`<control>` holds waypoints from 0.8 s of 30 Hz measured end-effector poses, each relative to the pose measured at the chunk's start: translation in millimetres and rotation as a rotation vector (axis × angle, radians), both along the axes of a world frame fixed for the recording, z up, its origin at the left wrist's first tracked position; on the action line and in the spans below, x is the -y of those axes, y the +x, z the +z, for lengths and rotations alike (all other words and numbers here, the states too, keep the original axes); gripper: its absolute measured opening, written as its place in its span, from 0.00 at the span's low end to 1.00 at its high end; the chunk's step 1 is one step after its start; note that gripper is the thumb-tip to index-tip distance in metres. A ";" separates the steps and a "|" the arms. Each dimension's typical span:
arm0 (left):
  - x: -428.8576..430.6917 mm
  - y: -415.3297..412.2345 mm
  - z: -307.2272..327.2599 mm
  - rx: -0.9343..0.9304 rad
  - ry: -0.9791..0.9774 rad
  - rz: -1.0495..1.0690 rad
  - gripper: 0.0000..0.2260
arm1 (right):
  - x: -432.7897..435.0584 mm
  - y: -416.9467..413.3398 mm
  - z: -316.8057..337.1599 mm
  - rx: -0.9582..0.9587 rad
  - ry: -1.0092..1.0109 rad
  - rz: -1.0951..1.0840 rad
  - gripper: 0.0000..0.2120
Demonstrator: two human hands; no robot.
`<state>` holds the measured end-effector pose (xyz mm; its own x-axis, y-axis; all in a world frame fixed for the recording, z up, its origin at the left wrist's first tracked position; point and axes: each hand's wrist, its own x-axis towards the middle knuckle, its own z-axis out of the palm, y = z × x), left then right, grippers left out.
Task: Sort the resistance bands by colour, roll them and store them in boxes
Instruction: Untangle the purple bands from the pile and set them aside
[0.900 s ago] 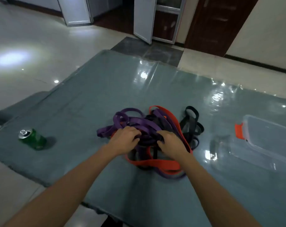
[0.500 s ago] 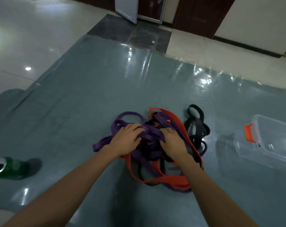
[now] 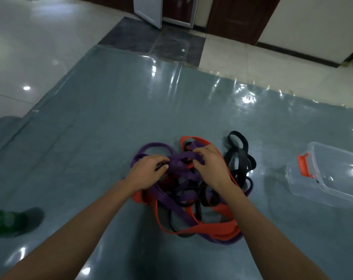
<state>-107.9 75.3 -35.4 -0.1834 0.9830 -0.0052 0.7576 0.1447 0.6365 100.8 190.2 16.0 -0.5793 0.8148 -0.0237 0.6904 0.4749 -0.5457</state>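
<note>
A tangled heap of resistance bands lies on the grey-blue table (image 3: 102, 122): purple bands (image 3: 179, 161), orange bands (image 3: 210, 229) and black bands (image 3: 239, 152), all knotted together. My left hand (image 3: 146, 172) grips a purple band at the heap's left side, fingers curled round it. My right hand (image 3: 211, 166) sits on top of the heap, its fingers and thumb pinching a purple strand. A clear plastic box (image 3: 331, 174) with an orange latch (image 3: 304, 165) lies to the right of the heap, apart from it.
A green drink can (image 3: 3, 222) lies on its side near the table's left front edge. Behind the table is a shiny tiled floor (image 3: 30, 47), with dark doors (image 3: 236, 19) and a white wall further back.
My right hand has moved up and further onto the purple strands at the top of the heap. The left hand has closed on a purple band. The camera has tilted down and closer.
</note>
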 end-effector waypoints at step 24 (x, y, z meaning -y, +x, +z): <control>-24.2 106.8 73.5 0.274 0.206 0.085 0.08 | -8.2 88.5 159.2 -1.182 -0.287 -0.314 0.11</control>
